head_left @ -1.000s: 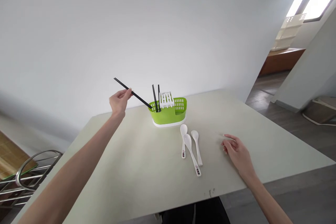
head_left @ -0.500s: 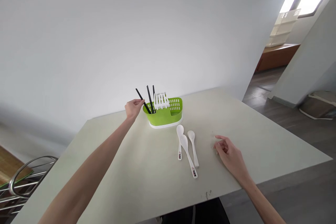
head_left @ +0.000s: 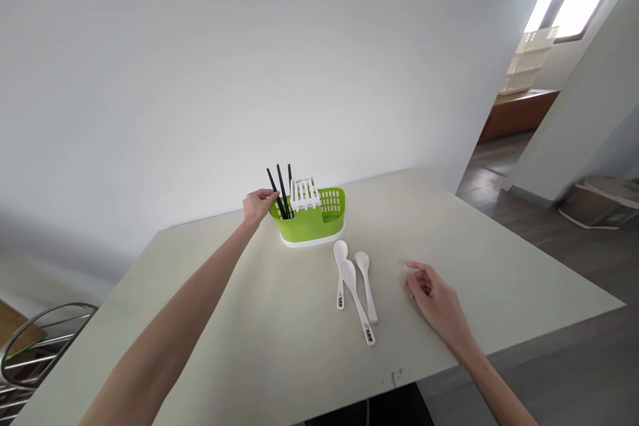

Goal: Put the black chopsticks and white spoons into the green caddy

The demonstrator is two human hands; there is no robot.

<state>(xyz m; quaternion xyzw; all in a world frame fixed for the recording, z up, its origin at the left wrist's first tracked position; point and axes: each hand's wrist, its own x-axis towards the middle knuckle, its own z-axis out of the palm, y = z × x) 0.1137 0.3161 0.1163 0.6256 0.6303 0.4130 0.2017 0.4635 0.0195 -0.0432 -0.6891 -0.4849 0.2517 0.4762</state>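
Observation:
A green cutlery basket (head_left: 310, 231) with a white base and a white slatted rack (head_left: 305, 194) stands near the wall. Several black chopsticks (head_left: 281, 180) rise from its left compartment. My left hand (head_left: 258, 204) is at the basket's left rim, thumb and fingers pinched on the leftmost chopstick (head_left: 271, 178), whose lower end is inside. In front of the basket lie three white spoons (head_left: 360, 309), two of them crossing. My right hand (head_left: 435, 299) rests over the table to the right of the spoons, index finger stretched out, the others loosely curled, holding nothing.
The pale table (head_left: 279, 319) meets a white wall (head_left: 279, 66) behind. At the lower left stands a metal rack (head_left: 37, 359). Beyond the table's right edge, a dark bin-like box (head_left: 596, 200) sits on the floor.
The leftmost chopstick has become more upright, closer to the others, with my left hand shifted slightly right relative to the basket. My right hand has hardly moved. The view has shifted slightly.

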